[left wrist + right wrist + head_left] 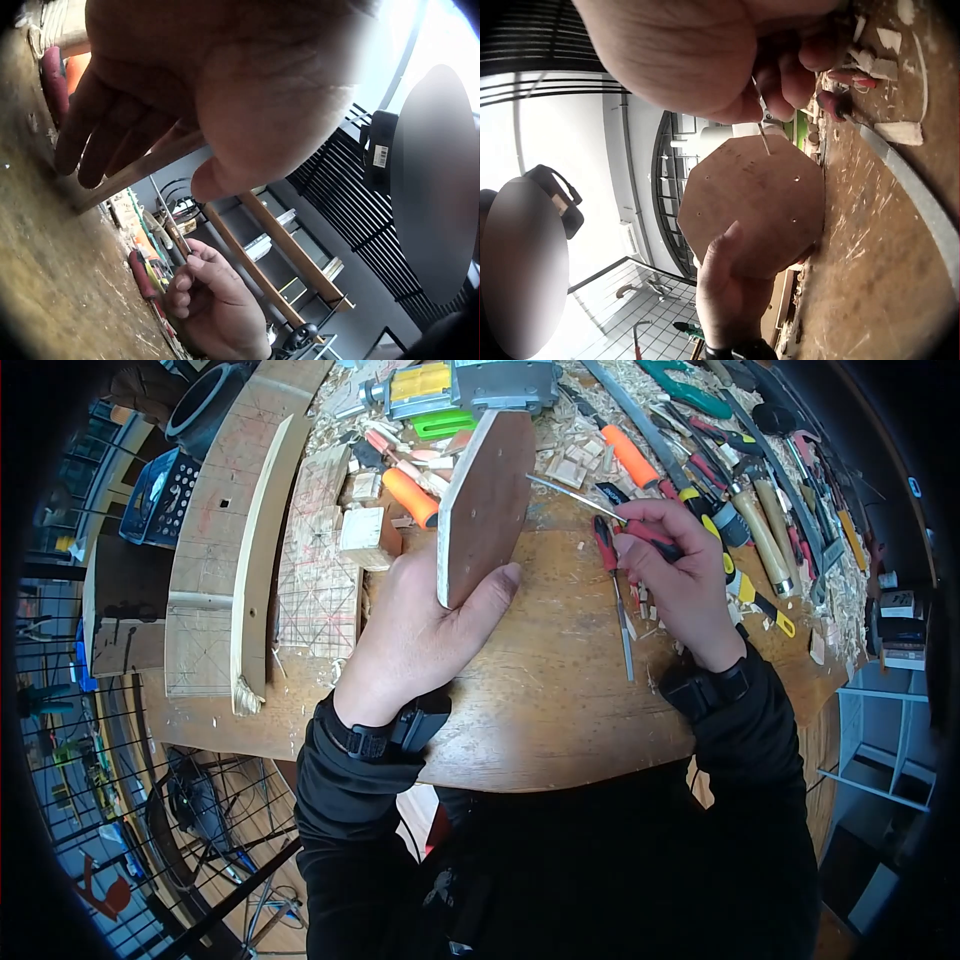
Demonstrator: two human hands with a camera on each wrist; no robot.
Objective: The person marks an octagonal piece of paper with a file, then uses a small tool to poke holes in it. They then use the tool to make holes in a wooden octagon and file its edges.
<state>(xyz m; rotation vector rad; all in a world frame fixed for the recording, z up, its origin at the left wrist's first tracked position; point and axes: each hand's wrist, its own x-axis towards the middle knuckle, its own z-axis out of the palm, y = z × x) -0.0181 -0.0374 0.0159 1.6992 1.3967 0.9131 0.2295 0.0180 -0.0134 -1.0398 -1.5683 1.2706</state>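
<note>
An octagonal wooden board with several small holes stands on edge over the bench, gripped by my left hand. Its thumb lies along the near face, which shows broadside as the board in the right wrist view. My right hand pinches a slim needle file with a red and black handle. The file's shaft points left, and its tip overlaps the board's upper edge in the right wrist view. Below that hand, a second file with a red and black handle lies on the bench.
Wood shavings and many hand tools, including an orange-handled tool, crowd the far right of the workbench. A vise stands at the back. On the left are a wooden block, a curved strip and marked boards.
</note>
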